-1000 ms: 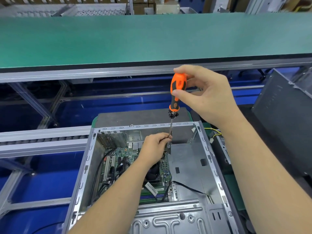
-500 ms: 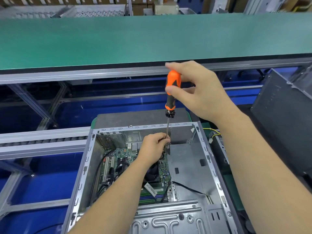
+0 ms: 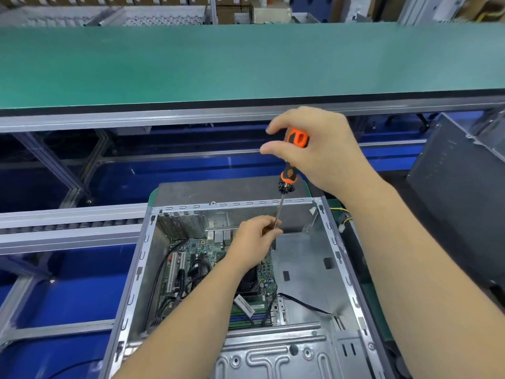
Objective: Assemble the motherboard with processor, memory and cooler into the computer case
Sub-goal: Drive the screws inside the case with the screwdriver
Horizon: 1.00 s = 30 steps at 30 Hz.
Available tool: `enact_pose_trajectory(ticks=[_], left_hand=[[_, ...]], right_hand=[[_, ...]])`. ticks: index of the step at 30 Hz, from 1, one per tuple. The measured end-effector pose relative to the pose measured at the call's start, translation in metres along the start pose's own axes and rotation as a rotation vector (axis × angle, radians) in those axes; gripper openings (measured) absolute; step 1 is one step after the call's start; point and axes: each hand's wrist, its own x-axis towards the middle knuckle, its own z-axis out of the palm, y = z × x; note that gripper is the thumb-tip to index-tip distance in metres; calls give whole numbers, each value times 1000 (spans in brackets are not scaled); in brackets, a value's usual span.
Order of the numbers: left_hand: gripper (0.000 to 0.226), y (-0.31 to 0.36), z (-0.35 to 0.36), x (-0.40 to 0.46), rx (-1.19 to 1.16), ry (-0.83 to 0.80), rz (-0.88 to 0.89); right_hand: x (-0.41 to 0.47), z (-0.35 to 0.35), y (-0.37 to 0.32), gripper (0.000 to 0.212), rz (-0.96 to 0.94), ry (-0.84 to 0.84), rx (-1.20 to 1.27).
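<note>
We have the open case (image 3: 332,243) lying on its side before us, and the motherboard (image 3: 196,250) sits flat on its floor, towards the left half, with black cables (image 3: 161,272) looping over it; the cooler (image 3: 247,281) shows as a dark block just below our left wrist. Our right hand (image 3: 319,149) holds the screwdriver (image 3: 289,170) by its orange handle, thumb and fingers curled loosely round the top, the forefinger lifted off; our left hand (image 3: 254,240) is down inside the case, its fingertips pinching the thin metal shaft close to the tip. The screwdriver's long axis runs nearly upright, leaning a little so the handle is further from us and to the right of the tip; the tip itself is hidden behind our left fingers, so we cannot tell whether it sits in a screw. We judge that it points at a fixing spot on the board's upper right edge, beside the bare metal panel (image 3: 303,258); the left hand is the nearer one there and steadies, while the right would do the turning from above; the shaft needs to stay square to the board, or the tip may slip onto the circuitry.
</note>
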Motion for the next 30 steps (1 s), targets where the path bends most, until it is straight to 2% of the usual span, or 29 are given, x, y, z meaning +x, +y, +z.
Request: enact_pose_trajectory(ticks=[3, 5, 6, 8, 12, 13, 16, 20, 23, 25, 27, 28, 30], left_hand=[[19, -2, -2, 3, 80, 28, 19], [20, -2, -4, 2, 90, -9, 18], [19, -1, -4, 0, 85, -15, 11], [14, 0, -3, -1, 59, 20, -6], [11, 2, -7, 1, 59, 88, -28], [9, 2, -7, 2, 22, 96, -53], [2, 4, -6, 1, 6, 145, -56], [11, 5, -8, 1, 75, 136, 14], [10, 4, -7, -1, 39, 110, -2], [7, 5, -6, 0, -5, 141, -28], [9, 4, -7, 1, 16, 155, -10], [10, 4, -7, 2, 19, 146, -14], [9, 7, -8, 1, -16, 142, -49]], right_hand=[[1, 1, -4, 42, 20, -179, 139], [0, 0, -4, 39, 29, -114, 162], [1, 0, -4, 32, 26, -39, 89], [4, -1, -5, 35, 33, 25, -84], [7, -4, -9, 48, 71, -185, 165], [9, -3, -8, 46, 69, -151, 157], [14, -2, -8, 41, 61, 2, -75], [11, 2, -7, 45, 16, -108, 114], [13, 3, -4, 42, 28, 24, -6], [13, 5, -6, 52, 24, -55, -26], [12, 5, -6, 55, 26, -153, 102], [13, 4, -5, 53, 27, -131, 113], [16, 3, -4, 46, 26, -3, -16]])
